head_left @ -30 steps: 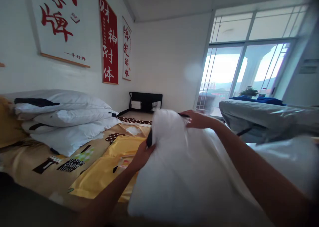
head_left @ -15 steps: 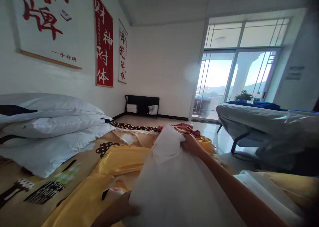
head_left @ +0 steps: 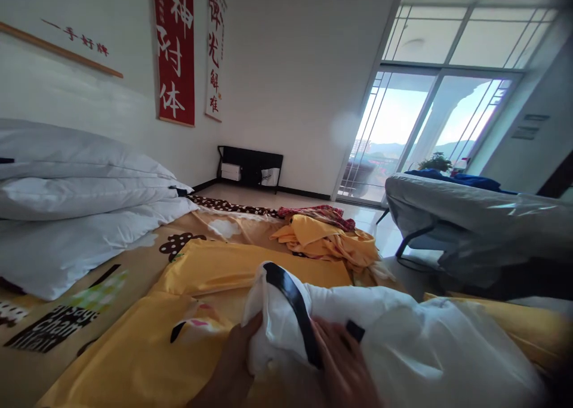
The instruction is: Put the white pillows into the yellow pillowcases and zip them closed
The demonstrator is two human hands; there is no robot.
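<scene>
While both hands work at the near end of the white pillow [head_left: 403, 342], nothing is inside a cover yet, as far as I can see. Left hand [head_left: 233, 366] is curled onto the pillow's bunched left corner, fingers closed on the fabric. Right hand [head_left: 344, 366] lies on top of the pillow, fingers bent over the black band [head_left: 290, 312] that runs across that corner; looks like a grip on band plus fabric, but motion blur hides how tight it is.

Pillow sits low centre, on the yellow cover [head_left: 215, 276] spread flat over the patterned bed sheet [head_left: 58, 324]. Its bulk runs off to the right edge.

My read on progress: early. Pillow is bare, yellow cover lies flat beneath it with no opening visible, so if it is to be cased, that whole step is left. Cannot tell whether the corner is being folded or just gathered.

Other items: stack of white pillows [head_left: 80, 181] at left by the wall, crumpled yellow cloth [head_left: 326, 241] at the bed's far end, grey covered cot [head_left: 470, 217] at right.
</scene>
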